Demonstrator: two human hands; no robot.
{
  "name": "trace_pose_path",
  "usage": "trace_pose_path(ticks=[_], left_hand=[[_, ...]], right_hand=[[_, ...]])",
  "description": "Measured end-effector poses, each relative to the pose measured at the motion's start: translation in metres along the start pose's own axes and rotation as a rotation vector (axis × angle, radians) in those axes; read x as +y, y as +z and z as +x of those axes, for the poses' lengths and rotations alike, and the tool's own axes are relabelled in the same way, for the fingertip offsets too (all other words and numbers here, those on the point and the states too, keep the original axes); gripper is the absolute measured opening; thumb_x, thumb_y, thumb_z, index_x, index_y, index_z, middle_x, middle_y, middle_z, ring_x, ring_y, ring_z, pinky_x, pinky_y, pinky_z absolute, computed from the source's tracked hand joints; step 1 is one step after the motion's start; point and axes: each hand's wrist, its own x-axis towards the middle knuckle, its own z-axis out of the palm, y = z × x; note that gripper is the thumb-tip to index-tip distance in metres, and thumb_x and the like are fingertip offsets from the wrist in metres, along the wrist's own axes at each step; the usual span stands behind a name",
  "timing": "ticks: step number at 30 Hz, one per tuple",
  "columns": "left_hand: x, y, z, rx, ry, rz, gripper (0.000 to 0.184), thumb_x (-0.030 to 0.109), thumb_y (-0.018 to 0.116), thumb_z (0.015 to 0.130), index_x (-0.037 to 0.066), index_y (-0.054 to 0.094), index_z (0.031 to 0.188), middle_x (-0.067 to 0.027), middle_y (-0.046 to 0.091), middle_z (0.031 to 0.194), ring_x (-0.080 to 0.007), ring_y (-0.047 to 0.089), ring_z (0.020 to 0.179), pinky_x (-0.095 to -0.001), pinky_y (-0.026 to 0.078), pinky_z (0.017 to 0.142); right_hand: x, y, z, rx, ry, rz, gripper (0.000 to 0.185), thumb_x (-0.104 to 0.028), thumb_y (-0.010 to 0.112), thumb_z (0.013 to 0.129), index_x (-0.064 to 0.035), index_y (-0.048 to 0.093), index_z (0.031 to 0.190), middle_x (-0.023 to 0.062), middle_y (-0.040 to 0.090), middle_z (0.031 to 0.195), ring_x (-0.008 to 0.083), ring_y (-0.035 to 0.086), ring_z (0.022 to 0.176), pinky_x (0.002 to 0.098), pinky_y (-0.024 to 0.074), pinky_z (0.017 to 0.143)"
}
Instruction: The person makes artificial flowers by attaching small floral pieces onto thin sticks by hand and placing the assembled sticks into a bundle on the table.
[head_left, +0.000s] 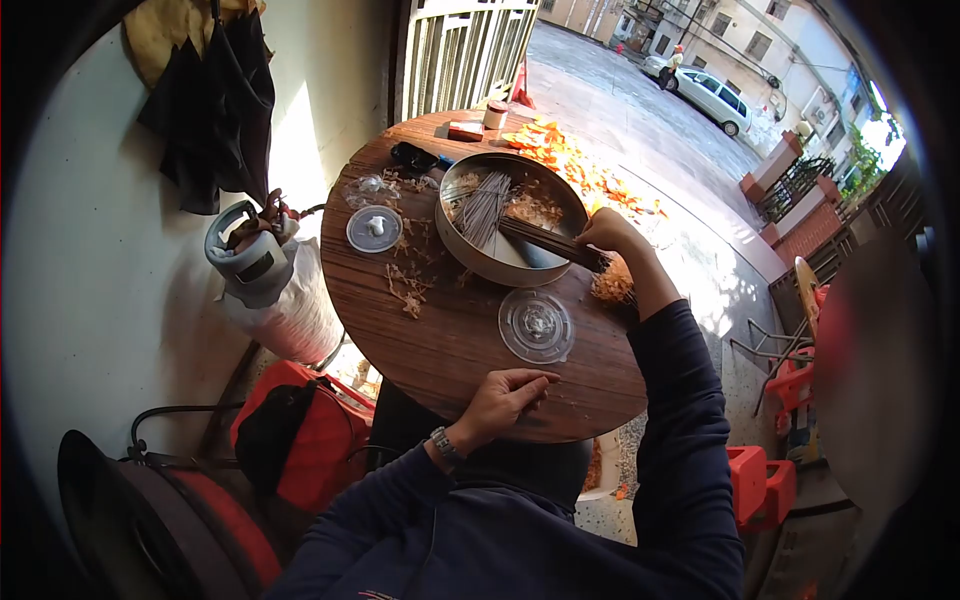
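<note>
A round metal tin (470, 255) stands on a brown round table (430, 345). Inside it lie a sheaf of thin grey sticks (483, 208) and loose orange-brown shreds (537, 208). My right hand (612, 234) is at the tin's right rim, its fingers closed on a bundle of thin dark sticks (550, 239). These slant from inside the tin over its rim, and a fluffy orange clump (612, 282) shows at their outer end. My left hand (503, 402) is at the near table edge, thumb against curled fingers; whatever they hold cannot be made out. A clear round lid (537, 326) lies just beyond it.
Another clear lid with a white lump (375, 229) and scattered pale shreds (408, 290) lie left of the tin. Orange pieces (570, 160) spread beyond the table. A gas cylinder (250, 255) stands left, red stools (760, 488) right.
</note>
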Motion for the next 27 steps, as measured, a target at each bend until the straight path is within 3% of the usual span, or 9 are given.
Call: trace_pose_path(ticks=[6,11,27], left_hand=[[-0.002,-0.002,0.000,-0.018,-0.013,-0.003,0.027,0.015,0.059,0.103,-0.001,0.068,0.124,0.0013,0.067,0.090,-0.0029,0.058,0.077,-0.0175,0.049,0.067],[-0.002,-0.003,0.001,-0.028,-0.005,0.019,0.027,0.014,0.059,0.103,0.000,0.068,0.123,0.0011,0.067,0.091,-0.0030,0.058,0.077,-0.0174,0.050,0.068],[0.000,0.000,-0.001,-0.007,0.020,0.022,0.027,0.015,0.059,0.103,-0.002,0.068,0.122,0.0010,0.066,0.089,-0.0028,0.057,0.075,-0.0174,0.049,0.065]], right_hand=[[0.008,0.006,0.000,-0.014,-0.021,0.136,0.025,-0.024,0.082,0.076,-0.0050,0.080,0.092,0.0127,0.076,0.083,0.0212,0.070,0.075,0.0351,0.0541,0.074],[-0.003,-0.001,-0.009,0.056,0.049,0.096,0.021,-0.020,0.082,0.071,-0.0073,0.080,0.088,0.0132,0.075,0.082,0.0242,0.072,0.075,0.0358,0.0559,0.072],[-0.002,-0.010,-0.026,0.155,0.021,0.065,0.021,-0.019,0.074,0.070,-0.0051,0.078,0.085,0.0168,0.074,0.083,0.0300,0.072,0.077,0.0381,0.0566,0.073]])
